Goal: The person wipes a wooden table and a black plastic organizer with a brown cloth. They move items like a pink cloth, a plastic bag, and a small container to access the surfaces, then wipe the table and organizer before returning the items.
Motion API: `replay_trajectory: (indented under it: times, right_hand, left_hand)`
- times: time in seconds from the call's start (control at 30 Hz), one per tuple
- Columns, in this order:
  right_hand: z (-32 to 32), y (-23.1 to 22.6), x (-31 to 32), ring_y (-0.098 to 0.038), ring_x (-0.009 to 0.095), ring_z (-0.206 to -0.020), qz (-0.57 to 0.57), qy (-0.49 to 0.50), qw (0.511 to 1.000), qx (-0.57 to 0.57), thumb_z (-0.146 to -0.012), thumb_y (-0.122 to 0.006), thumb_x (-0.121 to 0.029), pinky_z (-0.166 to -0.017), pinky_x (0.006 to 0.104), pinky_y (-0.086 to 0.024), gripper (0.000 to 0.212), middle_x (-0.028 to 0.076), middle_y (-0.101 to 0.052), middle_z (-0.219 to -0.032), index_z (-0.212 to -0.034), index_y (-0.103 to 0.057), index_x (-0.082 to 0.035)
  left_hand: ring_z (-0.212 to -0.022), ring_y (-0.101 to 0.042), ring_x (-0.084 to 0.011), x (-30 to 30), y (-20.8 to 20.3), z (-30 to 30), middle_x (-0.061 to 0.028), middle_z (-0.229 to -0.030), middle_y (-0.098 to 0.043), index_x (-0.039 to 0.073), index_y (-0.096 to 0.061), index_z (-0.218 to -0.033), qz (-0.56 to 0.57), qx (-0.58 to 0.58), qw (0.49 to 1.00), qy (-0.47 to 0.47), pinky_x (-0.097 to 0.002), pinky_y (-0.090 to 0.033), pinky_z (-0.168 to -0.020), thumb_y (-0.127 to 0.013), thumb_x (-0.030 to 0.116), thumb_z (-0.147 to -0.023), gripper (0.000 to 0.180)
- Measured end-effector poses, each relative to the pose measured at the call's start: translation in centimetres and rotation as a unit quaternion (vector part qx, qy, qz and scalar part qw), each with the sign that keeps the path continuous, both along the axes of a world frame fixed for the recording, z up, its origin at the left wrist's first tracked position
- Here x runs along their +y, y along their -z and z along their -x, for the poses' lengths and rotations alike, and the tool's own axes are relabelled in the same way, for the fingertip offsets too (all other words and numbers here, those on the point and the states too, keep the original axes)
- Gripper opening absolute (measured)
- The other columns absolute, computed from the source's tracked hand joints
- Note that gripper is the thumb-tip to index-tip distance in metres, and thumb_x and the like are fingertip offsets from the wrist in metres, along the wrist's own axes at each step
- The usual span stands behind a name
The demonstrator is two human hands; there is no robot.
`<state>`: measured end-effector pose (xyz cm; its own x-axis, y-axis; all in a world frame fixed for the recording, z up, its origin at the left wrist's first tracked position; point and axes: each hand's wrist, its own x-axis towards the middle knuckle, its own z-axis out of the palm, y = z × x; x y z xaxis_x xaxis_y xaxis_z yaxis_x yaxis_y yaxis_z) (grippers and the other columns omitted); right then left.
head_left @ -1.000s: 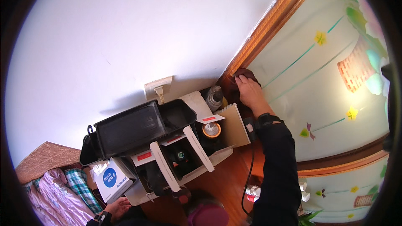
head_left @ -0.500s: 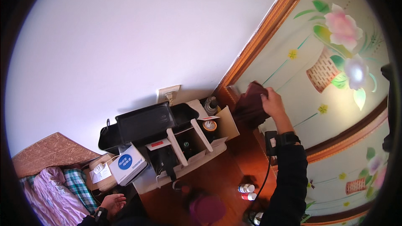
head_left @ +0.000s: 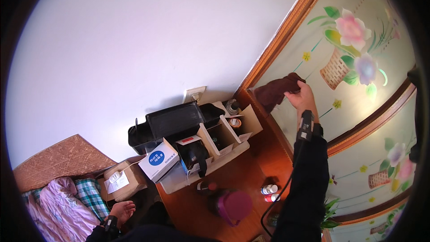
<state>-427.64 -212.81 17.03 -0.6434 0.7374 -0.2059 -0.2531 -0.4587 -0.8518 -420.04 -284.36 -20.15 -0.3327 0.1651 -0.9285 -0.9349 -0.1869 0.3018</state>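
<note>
My right hand (head_left: 303,97) is closed round one end of a dark brown cloth (head_left: 273,94). The cloth lies against the lower left corner of a frosted glass panel (head_left: 322,47), beside its wooden frame (head_left: 286,31). Painted flowers and a woven basket decorate the glass. A dark strap with a black cable sits on my right wrist. Low on the left, my left hand (head_left: 122,210) hangs palm up with loosely curled, separate fingers and nothing in it. It is nearest a brown cardboard box (head_left: 127,188).
A reddish wooden table (head_left: 179,204) bears a divided white organizer (head_left: 212,163), a black tray (head_left: 174,118), a white box with a blue circle (head_left: 159,160), two small bottles (head_left: 269,192) and a purple container (head_left: 236,206). Bedding (head_left: 62,206) lies at the left; a wall socket (head_left: 194,94) is behind.
My right hand and the cloth have shifted up and slightly right along the glass. The whole view has turned a little, so the table things appear farther right. My left hand stays empty.
</note>
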Motion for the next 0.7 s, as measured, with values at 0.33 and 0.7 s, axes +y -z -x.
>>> replay_trajectory:
  times: [0.33,0.7]
  right_hand:
    - [8.5,9.4,0.8,-0.064,0.035,-0.102,-0.712,0.001,0.615,-0.338,-0.058,-0.089,-0.027,-0.087,0.0405,-0.053,0.067,0.022,-0.066,-0.107,-0.111,-0.063,0.005]
    - [15.3,8.8,-2.9,-0.062,0.032,-0.111,-0.639,-0.091,0.607,-0.464,-0.064,-0.088,-0.029,-0.093,0.0373,-0.051,0.072,0.024,-0.065,-0.117,-0.118,-0.06,0.01]
  left_hand:
    - [-0.076,-0.063,-0.0252,-0.6,2.8,4.8,-0.0131,-0.094,-0.066,0.002,-0.059,-0.108,0.024,-0.028,0.999,-0.016,-0.0327,-0.053,-0.063,-0.055,0.018,-0.096,0.021]
    - [-0.076,-0.063,-0.0263,0.6,2.9,5.8,-0.0126,-0.092,-0.066,0.003,-0.059,-0.106,0.038,-0.05,0.997,-0.051,-0.0332,-0.054,-0.064,-0.055,0.018,-0.095,0.019]
